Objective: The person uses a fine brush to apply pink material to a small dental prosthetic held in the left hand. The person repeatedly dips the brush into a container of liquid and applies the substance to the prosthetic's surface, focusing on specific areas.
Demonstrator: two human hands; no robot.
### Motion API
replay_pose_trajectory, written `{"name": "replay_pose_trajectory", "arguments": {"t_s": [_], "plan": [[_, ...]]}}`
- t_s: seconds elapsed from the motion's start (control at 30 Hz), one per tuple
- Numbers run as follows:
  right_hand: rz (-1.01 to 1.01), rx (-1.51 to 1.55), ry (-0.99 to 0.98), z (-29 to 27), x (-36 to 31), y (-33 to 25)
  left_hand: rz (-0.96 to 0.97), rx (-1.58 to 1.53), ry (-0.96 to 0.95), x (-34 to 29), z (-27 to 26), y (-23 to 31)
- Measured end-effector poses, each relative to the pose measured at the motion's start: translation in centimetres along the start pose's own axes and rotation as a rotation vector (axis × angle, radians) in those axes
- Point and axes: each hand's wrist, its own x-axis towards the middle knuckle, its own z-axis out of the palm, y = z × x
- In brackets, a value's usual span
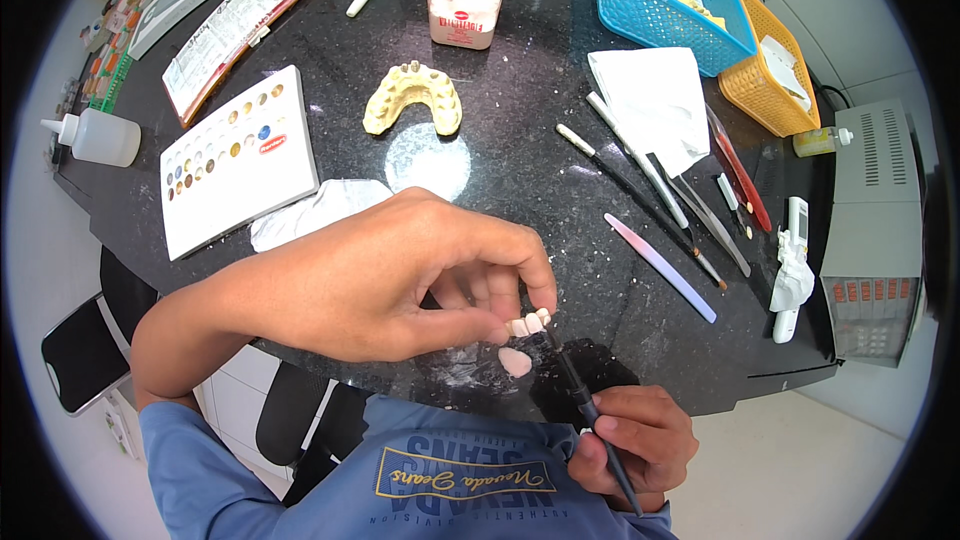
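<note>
Near the table's front edge my left hand (400,275) pinches a small dental bridge (528,324) of several white teeth between thumb and fingertips. My right hand (640,440), lower right, has its fingers wrapped round a slim black-handled dental tool (578,388). The tool's thin tip reaches up to the right end of the bridge; I cannot tell whether it touches, nor what kind of tip it has. Just below the bridge lies a small pale pink mound (515,362) on the dark tabletop. Farther back stands a yellow plaster jaw model (414,100) with tooth stumps.
Left are a white palette (240,160) with coloured spots, a crumpled white cloth (320,212) and a squeeze bottle (105,138). A jar of pink powder (467,0) stands behind. Rightward lie brushes (640,202), tweezers (715,225), a nail file (660,268), tissue (655,105) and a blue basket (665,25).
</note>
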Motion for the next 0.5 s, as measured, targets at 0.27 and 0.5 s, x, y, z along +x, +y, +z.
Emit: {"name": "replay_pose_trajectory", "arguments": {"t_s": [0.27,0.5], "plan": [[0.001,0.001,0.007,0.0,-0.12,0.07,0.004,0.001,-0.005,0.04,0.02,-0.03],[0.005,-0.003,0.008,0.03,-0.11,-0.01,0.0,0.002,-0.005,0.04,0.03,-0.05]]}}
